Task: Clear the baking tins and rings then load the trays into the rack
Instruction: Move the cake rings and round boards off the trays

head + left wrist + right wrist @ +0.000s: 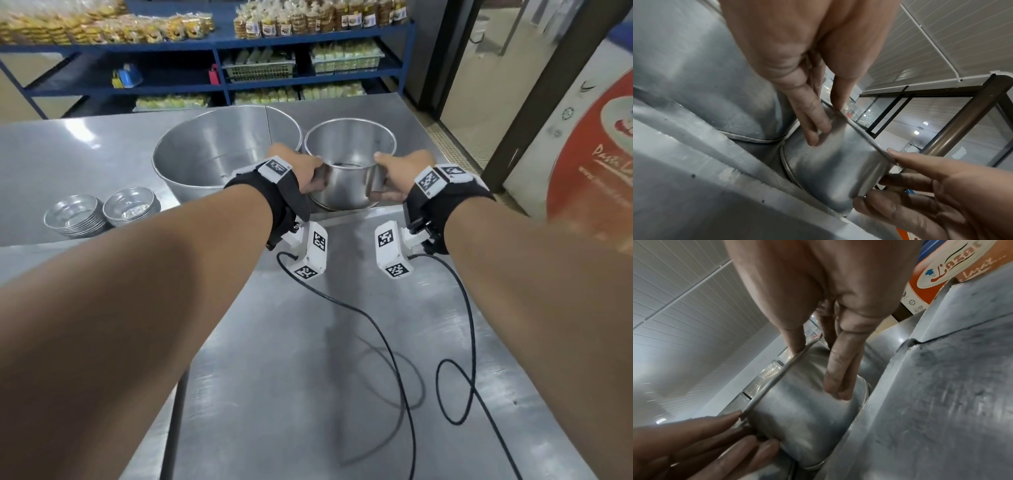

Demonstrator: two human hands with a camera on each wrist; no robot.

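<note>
A tall round steel tin (pixel 346 185) stands on the far steel table (pixel 85 144), and both hands hold it. My left hand (pixel 317 174) pinches its left side, thumb over the rim and fingers (pixel 813 126) flat on the outer wall. My right hand (pixel 378 176) pinches the right side the same way, fingers (pixel 838 373) down the wall. In both wrist views the tin (pixel 828 170) (pixel 801 410) shows a thin metal lip round its foot. A much wider round tin (pixel 219 154) sits just left of it, almost touching.
Two stacks of small fluted tins (pixel 73 216) (pixel 132 207) stand at the left of the far table. The near steel table (pixel 308 342) carries two black wrist cables (pixel 394 359). Blue shelves (pixel 219 44) of packed goods stand behind. A door frame (pixel 534 102) is at the right.
</note>
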